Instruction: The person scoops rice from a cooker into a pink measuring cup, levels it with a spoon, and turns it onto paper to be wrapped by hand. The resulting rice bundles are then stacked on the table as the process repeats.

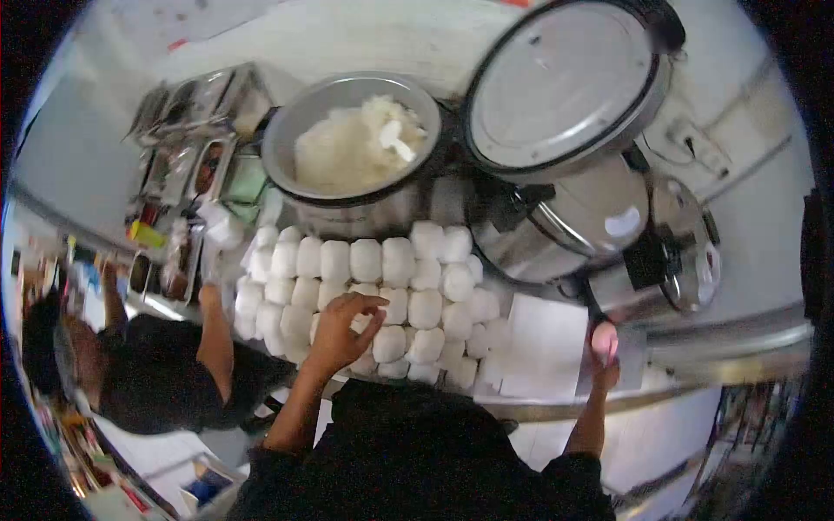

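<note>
Many rounded white pieces (pixel 398 262) stand packed in rows on the counter. Over their front rows is my left hand (pixel 343 330), its thumb and index finger apart and curved, with nothing seen between them. My right hand (pixel 605 373) is closed around a small pink object (pixel 604 339), blurred, at the right end of a stack of white sheets (pixel 546 346). Behind the white pieces, an open pot (pixel 347 207) holds white rice (pixel 347 152) with a white utensil (pixel 396 141) in it.
A raised round lid (pixel 565 82) and steel cookers (pixel 599 213) occupy the right rear. Metal trays of food (pixel 208 165) and a yellow item (pixel 146 234) are at the left. Another person (pixel 156 373) stands left, a hand near the trays.
</note>
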Demonstrator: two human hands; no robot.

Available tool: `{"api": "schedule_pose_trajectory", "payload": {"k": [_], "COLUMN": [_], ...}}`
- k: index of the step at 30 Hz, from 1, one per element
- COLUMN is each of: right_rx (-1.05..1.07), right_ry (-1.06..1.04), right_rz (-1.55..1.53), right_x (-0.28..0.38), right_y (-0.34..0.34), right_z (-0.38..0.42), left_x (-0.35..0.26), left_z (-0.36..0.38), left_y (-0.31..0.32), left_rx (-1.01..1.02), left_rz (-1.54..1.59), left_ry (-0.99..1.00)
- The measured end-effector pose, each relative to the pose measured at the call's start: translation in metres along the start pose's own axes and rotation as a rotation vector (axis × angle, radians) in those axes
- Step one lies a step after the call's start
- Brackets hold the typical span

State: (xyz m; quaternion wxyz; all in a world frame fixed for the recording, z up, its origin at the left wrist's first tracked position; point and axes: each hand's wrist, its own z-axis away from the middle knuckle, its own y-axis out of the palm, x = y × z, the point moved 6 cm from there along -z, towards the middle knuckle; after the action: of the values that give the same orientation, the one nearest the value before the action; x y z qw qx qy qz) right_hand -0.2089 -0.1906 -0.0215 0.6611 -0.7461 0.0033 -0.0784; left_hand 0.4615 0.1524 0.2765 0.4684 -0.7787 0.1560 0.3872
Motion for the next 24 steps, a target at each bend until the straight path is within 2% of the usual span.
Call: {"api": "schedule_pose_trajectory", "payload": {"k": [1,3,4,6,8,9,11,12,13,14,17,19,20,21,24], "right_rx": [0.132,0.121,-0.011,-0.023,-0.171,-0.181,-0.281,-0.372,-0.482,-0.483,-0.306,-0.251,-0.387,-0.179,-0.208], "right_ry": [0.025,-0.133,-0.313,0.027,-0.196,-0.108,-0.238,-0.457,-0.597,-0.688,-0.931,-1.066,-1.168,-1.169,-1.226], "right_rz": [0.035,0.025,-0.018,-0.255,-0.316,-0.45,-0.717,-0.845,-0.91,-0.91,-0.714,-0.572,-0.609,-0.492,0.008], "right_x": [0.033,0.048,0.041,0.089,0.105,0.151,0.208,0.221,0.264,0.304,0.448,0.556,0.62,0.676,0.816], "right_y": [-0.031,-0.018,-0.005,-0.063,-0.071,-0.112,-0.14,-0.131,-0.166,-0.191,-0.274,-0.337,-0.387,-0.408,-0.38], "right_z": [0.016,0.019,0.027,0.072,0.107,0.133,0.162,0.175,0.188,0.19,0.168,0.174,0.195,0.2,0.176], "left_x": [-0.008,-0.008,-0.006,0.004,0.014,0.027,0.043,0.054,0.083,0.092,0.139,0.146,0.157,0.165,0.168], "left_z": [0.002,0.018,0.029,0.052,0.069,0.077,0.072,0.069,0.063,0.047,-0.019,-0.06,-0.072,-0.085,-0.103], "left_y": [0.003,0.012,0.017,0.021,0.018,0.018,0.006,-0.002,-0.004,-0.019,-0.053,-0.076,-0.077,-0.076,-0.072], "left_rx": [0.022,-0.029,-0.041,-0.044,-0.065,-0.058,-0.149,-0.181,-0.183,-0.245,-0.42,-0.403,-0.388,-0.378,-0.383], "left_rz": [0.009,-0.012,-0.017,-0.028,0.011,0.026,0.007,-0.001,-0.006,0.009,0.115,-0.17,-0.126,-0.079,0.015], "left_ry": [-0.001,-0.014,-0.026,-0.133,-0.19,-0.239,-0.213,-0.198,-0.241,-0.223,-0.184,0.033,-0.014,-0.062,-0.108]}}
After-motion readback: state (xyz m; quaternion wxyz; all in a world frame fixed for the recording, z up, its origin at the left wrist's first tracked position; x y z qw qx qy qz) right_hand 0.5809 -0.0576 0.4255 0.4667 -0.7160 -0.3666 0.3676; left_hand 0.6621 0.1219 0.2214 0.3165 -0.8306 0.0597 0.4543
